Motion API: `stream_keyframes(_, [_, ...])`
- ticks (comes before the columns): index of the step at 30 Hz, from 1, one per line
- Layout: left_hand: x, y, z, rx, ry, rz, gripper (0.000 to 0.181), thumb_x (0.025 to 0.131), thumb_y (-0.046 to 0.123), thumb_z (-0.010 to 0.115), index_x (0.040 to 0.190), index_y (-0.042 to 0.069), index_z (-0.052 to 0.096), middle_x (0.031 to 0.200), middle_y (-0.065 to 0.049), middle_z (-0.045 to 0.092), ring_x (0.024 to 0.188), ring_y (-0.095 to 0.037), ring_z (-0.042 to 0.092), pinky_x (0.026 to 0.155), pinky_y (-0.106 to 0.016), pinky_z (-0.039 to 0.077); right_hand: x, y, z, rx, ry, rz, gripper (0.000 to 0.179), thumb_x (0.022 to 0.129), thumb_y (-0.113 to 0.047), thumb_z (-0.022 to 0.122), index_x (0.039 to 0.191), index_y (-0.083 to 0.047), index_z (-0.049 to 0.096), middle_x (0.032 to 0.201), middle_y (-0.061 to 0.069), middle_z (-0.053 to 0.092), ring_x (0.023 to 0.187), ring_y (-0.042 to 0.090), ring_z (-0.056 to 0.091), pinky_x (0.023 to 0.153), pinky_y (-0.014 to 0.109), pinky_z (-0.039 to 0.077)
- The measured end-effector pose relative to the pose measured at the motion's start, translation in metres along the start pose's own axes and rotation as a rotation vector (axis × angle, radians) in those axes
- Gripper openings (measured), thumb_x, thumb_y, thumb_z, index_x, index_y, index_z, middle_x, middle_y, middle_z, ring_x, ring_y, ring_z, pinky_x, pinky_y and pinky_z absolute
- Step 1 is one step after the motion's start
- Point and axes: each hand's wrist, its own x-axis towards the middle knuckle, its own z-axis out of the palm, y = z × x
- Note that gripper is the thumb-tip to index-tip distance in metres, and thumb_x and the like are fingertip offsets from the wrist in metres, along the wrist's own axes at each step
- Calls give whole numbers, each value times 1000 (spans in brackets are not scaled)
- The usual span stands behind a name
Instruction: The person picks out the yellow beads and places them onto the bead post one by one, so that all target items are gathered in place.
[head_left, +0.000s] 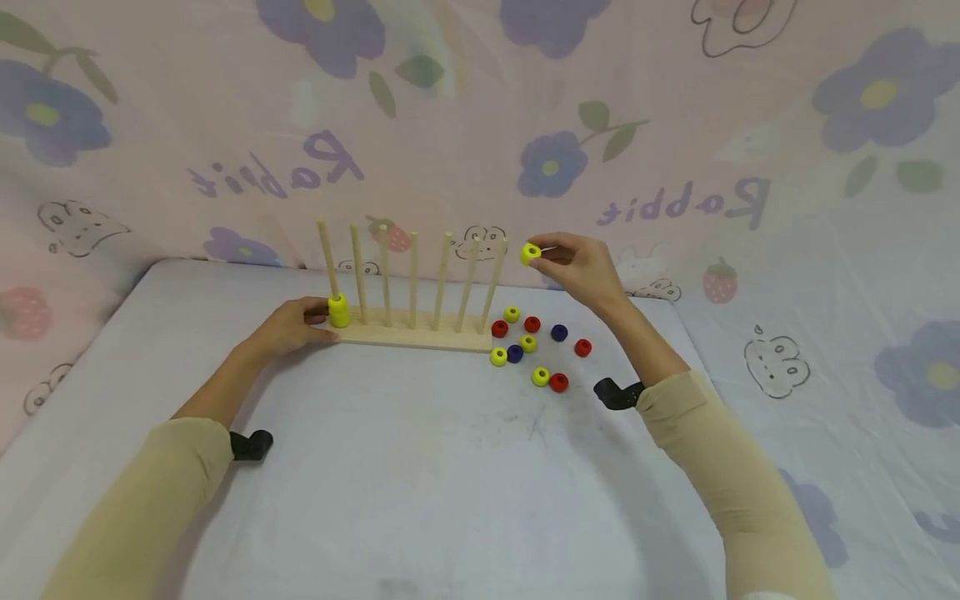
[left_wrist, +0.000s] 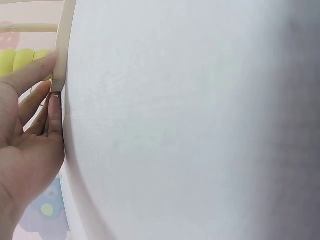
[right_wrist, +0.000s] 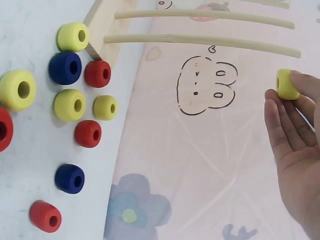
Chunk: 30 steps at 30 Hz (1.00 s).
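The pink cloth [head_left: 450,158] at the back says "Rabbit" two times, in purple letters [head_left: 276,177] turned backwards.

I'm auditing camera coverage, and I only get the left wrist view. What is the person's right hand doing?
Observer: The right hand pinches a yellow bead, held up off the table.
Operator: Are any beads lying loose?
Observer: Yes, ten loose beads: four yellow, four red and two blue, by the end of the wooden base farther from the left hand.
Operator: Which pegs carry beads?
Observer: Only the end peg by the left hand; the other six pegs are bare.
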Motion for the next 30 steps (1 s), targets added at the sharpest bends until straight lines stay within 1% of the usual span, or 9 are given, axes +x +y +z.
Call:
stream_keyframes(7, [-1,1,-1,-7,-4,-5,81,88,16,77,150,-8,30,150,-30,38,137,-43,40,116,-51,32,13,-13,-2,-25,24,-51,30,90,-13,75,119,-8,71,110,6,73,92,18,71,80,26,59])
stream_keyframes(14, [0,1,1,-14,-5,2,80,88,13,76,149,-10,30,149,-31,38,137,-44,39,116,-50,32,23,-26,-1,-18,15,-83,29,90,-13,75,119,-8,71,109,5,73,93,16,71,83,28,58])
stream_keyframes(24, [-1,0,0,-8,-9,2,81,88,15,77,150,-10,30,150,-31,37,137,-44,39,116,-51,33,37,-42,6,-26,6,-113,29,91,-16,74,119,-9,72,106,3,74,90,12,69,82,26,58])
stream_keyframes(30, [-1,1,0,-16,-5,2,80,88,13,76,149,-10,31,149,-31,38,137,-44,40,116,-51,32,45,-54,14,-8,-12,-139,28,91,-15,74,118,-9,72,104,3,75,91,12,70,82,26,58])
